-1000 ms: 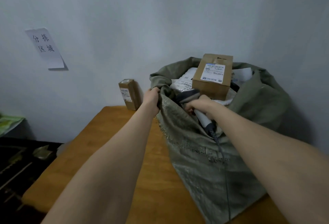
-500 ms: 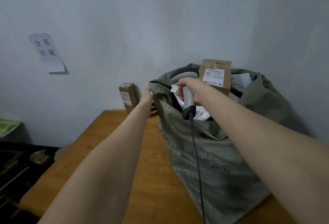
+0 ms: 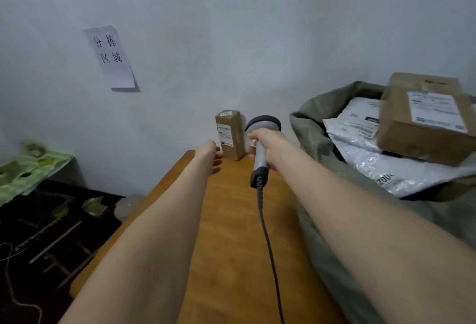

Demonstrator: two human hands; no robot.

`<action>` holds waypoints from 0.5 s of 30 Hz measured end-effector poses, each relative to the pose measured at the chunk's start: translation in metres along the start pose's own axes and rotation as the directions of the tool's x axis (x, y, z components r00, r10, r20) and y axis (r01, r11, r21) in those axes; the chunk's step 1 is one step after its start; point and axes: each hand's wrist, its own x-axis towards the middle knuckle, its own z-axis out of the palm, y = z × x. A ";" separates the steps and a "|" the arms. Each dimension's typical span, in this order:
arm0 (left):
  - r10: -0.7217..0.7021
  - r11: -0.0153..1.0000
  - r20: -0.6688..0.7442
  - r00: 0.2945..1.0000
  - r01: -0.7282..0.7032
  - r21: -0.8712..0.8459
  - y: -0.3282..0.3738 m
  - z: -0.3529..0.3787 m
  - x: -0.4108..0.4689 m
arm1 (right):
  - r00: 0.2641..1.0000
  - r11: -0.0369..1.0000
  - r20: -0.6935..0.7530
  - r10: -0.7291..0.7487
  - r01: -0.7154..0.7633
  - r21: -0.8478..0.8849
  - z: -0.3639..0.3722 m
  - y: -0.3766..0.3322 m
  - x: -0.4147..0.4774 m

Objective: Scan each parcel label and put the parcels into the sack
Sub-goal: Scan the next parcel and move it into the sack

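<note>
A small upright cardboard parcel (image 3: 230, 135) with a white label stands at the far end of the wooden table (image 3: 231, 233), against the wall. My left hand (image 3: 210, 156) reaches toward it with loose fingers, just left of the parcel, holding nothing. My right hand (image 3: 268, 144) grips the grey corded barcode scanner (image 3: 261, 143) just right of the parcel, its head facing away from me. The green woven sack (image 3: 319, 122) stands at the right, holding a brown labelled box (image 3: 425, 122) and white plastic mailers (image 3: 373, 153).
A paper sign (image 3: 111, 57) with printed characters hangs on the wall. Left of the table a green printed cloth (image 3: 28, 166) lies over dark clutter on the floor. The scanner cable (image 3: 270, 254) trails across the table toward me.
Both hands left the sack and swung left to the small parcel by the wall. My left hand let go of the sack's rim; the scanner came out over the table.
</note>
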 end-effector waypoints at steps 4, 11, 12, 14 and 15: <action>-0.031 0.992 0.030 0.999 0.027 0.126 0.002 -0.013 0.113 | 0.985 0.994 -0.146 0.092 -0.084 0.064 0.043 0.025 0.094; 0.074 0.951 0.118 0.990 -0.105 0.290 0.029 -0.015 0.280 | 0.936 0.974 -0.303 0.177 -0.124 0.187 0.106 0.015 0.231; 0.104 0.942 0.143 0.984 -0.144 0.305 0.035 -0.010 0.300 | 0.931 0.972 -0.316 0.182 -0.122 0.201 0.112 0.013 0.247; 0.162 0.914 0.184 0.970 -0.217 0.343 0.045 0.003 0.334 | 0.923 0.971 -0.342 0.178 -0.107 0.214 0.121 0.012 0.278; 0.195 0.893 0.202 0.960 -0.259 0.369 0.049 0.010 0.349 | 0.920 0.970 -0.352 0.175 -0.099 0.223 0.124 0.013 0.292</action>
